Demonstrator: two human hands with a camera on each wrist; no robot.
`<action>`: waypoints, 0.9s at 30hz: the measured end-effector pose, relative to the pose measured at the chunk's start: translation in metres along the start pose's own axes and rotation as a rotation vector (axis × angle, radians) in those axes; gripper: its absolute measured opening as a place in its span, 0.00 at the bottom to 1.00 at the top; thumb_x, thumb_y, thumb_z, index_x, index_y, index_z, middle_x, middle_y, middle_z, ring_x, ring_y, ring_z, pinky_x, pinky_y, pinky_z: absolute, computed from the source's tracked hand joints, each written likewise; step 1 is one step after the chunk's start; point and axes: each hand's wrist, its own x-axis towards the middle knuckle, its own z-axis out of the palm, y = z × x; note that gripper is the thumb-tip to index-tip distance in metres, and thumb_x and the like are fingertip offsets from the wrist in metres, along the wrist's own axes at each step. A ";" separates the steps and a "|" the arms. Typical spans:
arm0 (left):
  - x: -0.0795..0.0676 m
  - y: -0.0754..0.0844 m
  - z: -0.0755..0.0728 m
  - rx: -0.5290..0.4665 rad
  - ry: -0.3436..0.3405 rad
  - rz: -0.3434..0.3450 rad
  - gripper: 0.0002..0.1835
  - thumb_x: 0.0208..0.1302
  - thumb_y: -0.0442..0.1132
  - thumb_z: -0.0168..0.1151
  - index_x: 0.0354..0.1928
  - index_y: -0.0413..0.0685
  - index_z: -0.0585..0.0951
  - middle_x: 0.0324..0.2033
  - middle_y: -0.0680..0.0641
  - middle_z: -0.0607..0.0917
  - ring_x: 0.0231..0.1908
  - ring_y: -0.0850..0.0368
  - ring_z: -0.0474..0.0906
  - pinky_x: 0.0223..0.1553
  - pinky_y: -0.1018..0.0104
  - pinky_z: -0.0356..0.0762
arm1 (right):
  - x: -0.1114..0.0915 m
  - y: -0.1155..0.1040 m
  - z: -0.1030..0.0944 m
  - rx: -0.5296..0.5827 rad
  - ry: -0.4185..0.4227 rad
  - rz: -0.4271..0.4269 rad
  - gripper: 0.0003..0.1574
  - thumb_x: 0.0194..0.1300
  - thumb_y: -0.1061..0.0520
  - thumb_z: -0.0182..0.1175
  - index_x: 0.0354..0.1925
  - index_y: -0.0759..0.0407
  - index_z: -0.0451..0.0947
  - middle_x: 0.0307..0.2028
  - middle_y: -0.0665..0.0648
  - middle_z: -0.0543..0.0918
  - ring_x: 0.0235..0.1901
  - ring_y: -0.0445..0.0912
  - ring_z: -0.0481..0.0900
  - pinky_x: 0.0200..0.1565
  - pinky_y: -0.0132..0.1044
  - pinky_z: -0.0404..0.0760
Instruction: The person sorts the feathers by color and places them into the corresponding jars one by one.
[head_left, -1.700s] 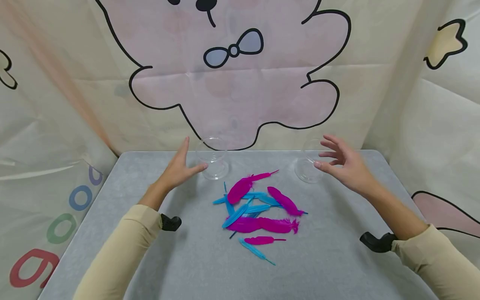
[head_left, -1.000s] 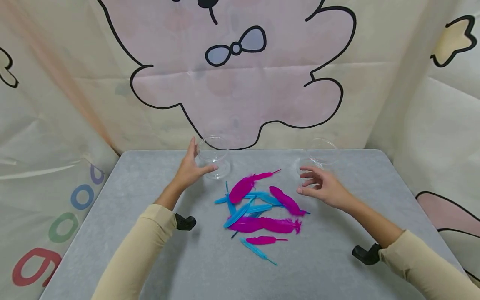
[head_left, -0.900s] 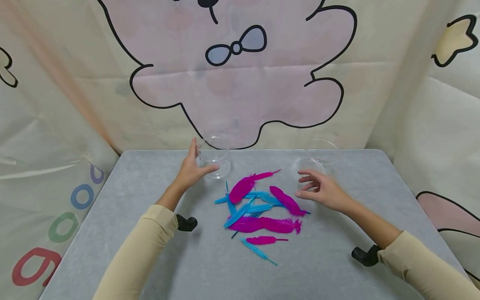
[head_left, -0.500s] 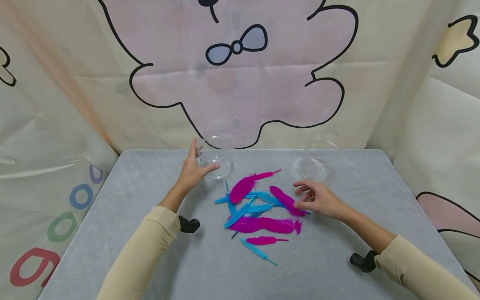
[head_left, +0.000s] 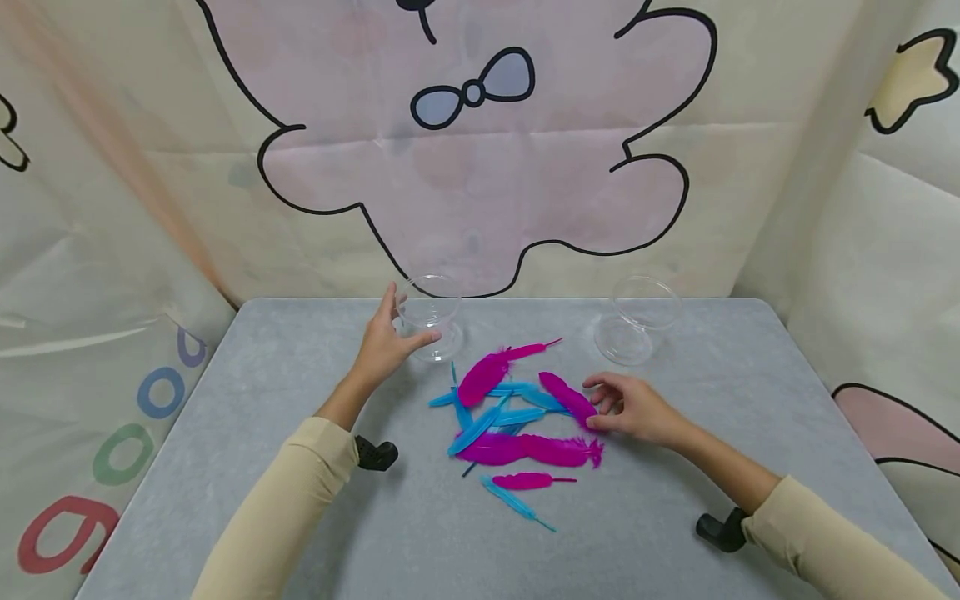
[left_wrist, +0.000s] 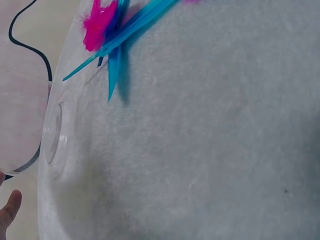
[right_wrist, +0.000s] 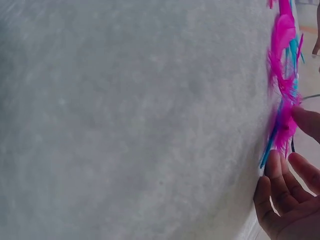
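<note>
Flagging drag risk: magenta feather (head_left: 567, 400), right of ctr, may be pinched w/ adj. blue feathers (head_left: 519, 417) | R hand (head_left: 636, 408) at it, fingers part-bent, nil gripped | L hand (head_left: 381, 346) spread by clear cup (head_left: 431, 313), upper ctr, contact unclear; cup may be tipped if nudged
</note>
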 end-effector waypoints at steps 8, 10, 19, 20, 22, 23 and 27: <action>-0.001 -0.007 0.004 -0.012 0.020 0.014 0.56 0.58 0.53 0.73 0.78 0.43 0.49 0.74 0.42 0.61 0.72 0.41 0.58 0.68 0.45 0.62 | 0.001 0.001 0.005 -0.066 0.032 -0.050 0.31 0.53 0.60 0.76 0.53 0.68 0.76 0.36 0.55 0.81 0.34 0.46 0.78 0.36 0.32 0.80; -0.001 -0.008 0.005 -0.019 0.014 0.019 0.56 0.59 0.53 0.73 0.78 0.43 0.48 0.75 0.42 0.60 0.73 0.42 0.56 0.69 0.46 0.61 | 0.001 0.002 0.006 -0.083 0.038 -0.060 0.30 0.53 0.61 0.76 0.53 0.68 0.76 0.36 0.54 0.81 0.34 0.46 0.77 0.36 0.31 0.80; 0.000 -0.012 0.007 -0.073 -0.022 0.008 0.55 0.62 0.51 0.71 0.78 0.44 0.44 0.76 0.43 0.57 0.75 0.44 0.50 0.72 0.47 0.54 | 0.001 0.003 0.009 -0.134 0.059 -0.066 0.27 0.53 0.64 0.75 0.51 0.66 0.78 0.34 0.51 0.79 0.34 0.45 0.76 0.37 0.32 0.79; -0.001 -0.012 0.007 -0.077 -0.025 0.011 0.55 0.62 0.51 0.71 0.78 0.44 0.44 0.75 0.42 0.57 0.75 0.43 0.50 0.72 0.47 0.53 | 0.001 0.003 0.009 -0.136 0.056 -0.069 0.26 0.54 0.64 0.74 0.51 0.66 0.78 0.35 0.51 0.79 0.34 0.45 0.76 0.37 0.32 0.79; 0.000 -0.012 0.007 -0.077 -0.029 0.009 0.55 0.62 0.50 0.71 0.78 0.44 0.43 0.75 0.42 0.58 0.75 0.42 0.51 0.72 0.46 0.53 | 0.002 0.003 0.008 -0.140 0.055 -0.067 0.26 0.54 0.65 0.74 0.51 0.66 0.78 0.35 0.51 0.79 0.34 0.45 0.76 0.36 0.32 0.79; 0.000 -0.012 0.008 -0.077 -0.031 0.007 0.55 0.62 0.50 0.71 0.78 0.44 0.43 0.75 0.41 0.57 0.75 0.41 0.51 0.72 0.46 0.53 | 0.002 0.003 0.008 -0.138 0.055 -0.069 0.25 0.54 0.66 0.74 0.50 0.66 0.78 0.35 0.52 0.80 0.33 0.45 0.76 0.36 0.32 0.79; 0.000 -0.010 0.008 -0.071 -0.036 -0.014 0.55 0.62 0.52 0.70 0.78 0.47 0.43 0.76 0.42 0.57 0.74 0.38 0.52 0.71 0.43 0.54 | 0.002 0.003 0.006 -0.134 0.048 -0.079 0.23 0.55 0.66 0.73 0.50 0.66 0.79 0.37 0.52 0.81 0.33 0.44 0.76 0.36 0.33 0.79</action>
